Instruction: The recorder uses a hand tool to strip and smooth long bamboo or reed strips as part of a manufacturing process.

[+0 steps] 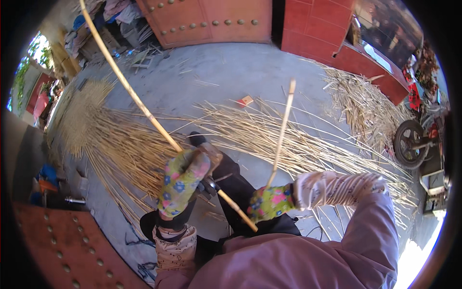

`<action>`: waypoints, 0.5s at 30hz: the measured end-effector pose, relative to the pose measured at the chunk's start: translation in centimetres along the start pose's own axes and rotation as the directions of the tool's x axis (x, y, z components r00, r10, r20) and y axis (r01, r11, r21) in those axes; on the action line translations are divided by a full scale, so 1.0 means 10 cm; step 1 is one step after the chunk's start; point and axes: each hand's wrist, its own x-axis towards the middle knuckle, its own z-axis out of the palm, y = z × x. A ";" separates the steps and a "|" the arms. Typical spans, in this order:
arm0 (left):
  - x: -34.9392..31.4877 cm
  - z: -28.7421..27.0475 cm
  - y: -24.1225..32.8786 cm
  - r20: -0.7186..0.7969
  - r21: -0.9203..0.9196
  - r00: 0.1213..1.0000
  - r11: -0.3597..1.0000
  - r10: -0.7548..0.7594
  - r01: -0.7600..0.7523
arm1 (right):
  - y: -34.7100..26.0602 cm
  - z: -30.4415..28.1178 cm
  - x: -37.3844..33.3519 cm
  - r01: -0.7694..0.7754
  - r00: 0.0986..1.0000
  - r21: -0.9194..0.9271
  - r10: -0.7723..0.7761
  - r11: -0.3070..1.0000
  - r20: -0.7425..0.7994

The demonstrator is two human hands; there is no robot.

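Note:
My left hand, in a green flowered glove, is closed around a long pale cane. That cane slants from the upper left, past a dark metal tool beside the glove, to a lower end near my lap. A brown block-like piece shows by the left fingertips; how it joins the tool is hidden. To the right, my right hand, gloved alike, is closed on a shorter thin cane that stands up from the fist. The lower end of this one is hidden in the glove.
Beyond my knees lies a wide spread of loose canes; a bundle fans out at left. A heap of stripped husks is at the far right, near a wheel. A small red box sits on the floor. A studded red door stands behind.

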 end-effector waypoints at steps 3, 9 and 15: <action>-0.08 -0.04 -0.17 0.079 -0.174 0.996 0.985 0.033 -0.018 | 0.03 -0.31 -0.29 -0.228 0.955 -0.267 0.268 0.936 0.124; -0.13 0.09 -0.48 0.192 0.026 0.981 0.999 -0.024 0.019 | -0.07 -0.60 -0.36 -0.735 0.675 0.088 0.737 0.672 0.011; -0.24 -0.10 -0.67 0.105 -0.221 0.965 0.952 0.241 -0.213 | 1.14 -1.32 -0.75 -0.911 0.286 -0.409 0.640 -0.048 -0.713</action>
